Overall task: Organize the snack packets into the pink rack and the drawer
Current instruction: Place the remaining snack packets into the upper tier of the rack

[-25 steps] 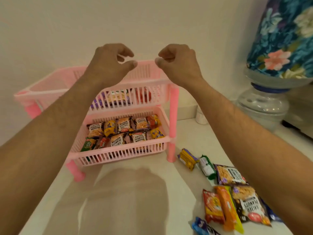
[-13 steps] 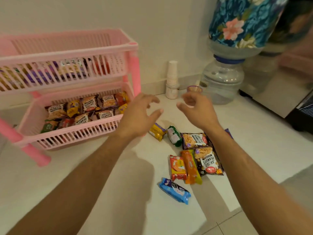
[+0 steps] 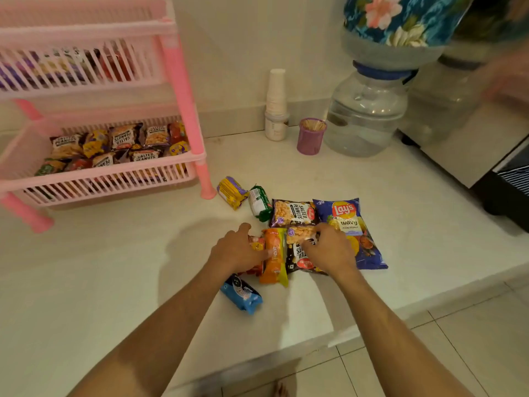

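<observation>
The pink rack (image 3: 183,81) stands at the left; snack packets (image 3: 126,138) fill its lower tier and more sit behind the slats above. Loose packets lie on the white surface: a yellow-purple pack (image 3: 231,191), a green pack (image 3: 259,202), a salted peanuts packet (image 3: 293,213), a blue Lay's bag (image 3: 347,222), an orange packet (image 3: 274,259) and a blue pack (image 3: 242,293). My left hand (image 3: 236,249) lies spread over a red packet (image 3: 256,245), fingertips on the orange one. My right hand (image 3: 332,250) pinches a second salted peanuts packet (image 3: 297,253). No drawer is in view.
A stack of paper cups (image 3: 276,101) and a purple toothpick holder (image 3: 311,136) stand by the wall. A water bottle (image 3: 366,113) with a floral cover stands behind them, and a dark appliance (image 3: 509,190) sits at the right. The surface ends at tiled floor (image 3: 429,353).
Both hands came down from the rack's top tier to the pile of loose packets and now touch them. The view swung right and down.
</observation>
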Action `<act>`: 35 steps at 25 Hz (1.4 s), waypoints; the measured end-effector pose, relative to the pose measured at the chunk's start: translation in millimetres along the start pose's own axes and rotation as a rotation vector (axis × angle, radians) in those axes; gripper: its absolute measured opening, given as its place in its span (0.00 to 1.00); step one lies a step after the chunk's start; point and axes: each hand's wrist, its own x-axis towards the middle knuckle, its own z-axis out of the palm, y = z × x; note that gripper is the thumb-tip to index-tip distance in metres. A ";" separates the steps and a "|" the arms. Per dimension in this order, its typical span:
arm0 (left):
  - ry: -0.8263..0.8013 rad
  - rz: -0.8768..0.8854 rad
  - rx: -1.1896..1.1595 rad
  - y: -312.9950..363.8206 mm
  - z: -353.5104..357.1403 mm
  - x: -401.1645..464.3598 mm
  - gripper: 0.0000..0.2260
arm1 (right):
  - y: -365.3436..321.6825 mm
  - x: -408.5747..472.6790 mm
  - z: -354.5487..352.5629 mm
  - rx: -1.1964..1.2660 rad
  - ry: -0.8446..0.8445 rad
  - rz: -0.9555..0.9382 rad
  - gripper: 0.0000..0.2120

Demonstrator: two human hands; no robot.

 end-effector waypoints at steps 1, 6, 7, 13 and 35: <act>0.016 -0.016 0.007 1.9 3.2 -0.5 0.41 | -0.2 -1.0 2.8 -0.024 -0.003 -0.012 0.19; 0.027 -0.037 -0.039 4.9 4.2 -0.3 0.34 | -2.9 -2.3 11.7 -0.008 -0.075 -0.054 0.29; 0.034 -0.044 -0.060 5.0 3.5 -0.1 0.33 | -3.3 -2.1 12.7 -0.009 -0.083 -0.067 0.30; 0.107 -0.094 -0.249 0.0 -6.6 -1.5 0.31 | -4.5 3.1 7.1 0.195 -0.033 -0.015 0.32; 0.331 0.232 -0.678 -58.7 -225.9 -57.4 0.26 | -197.0 10.0 -73.9 1.293 -0.345 -0.186 0.34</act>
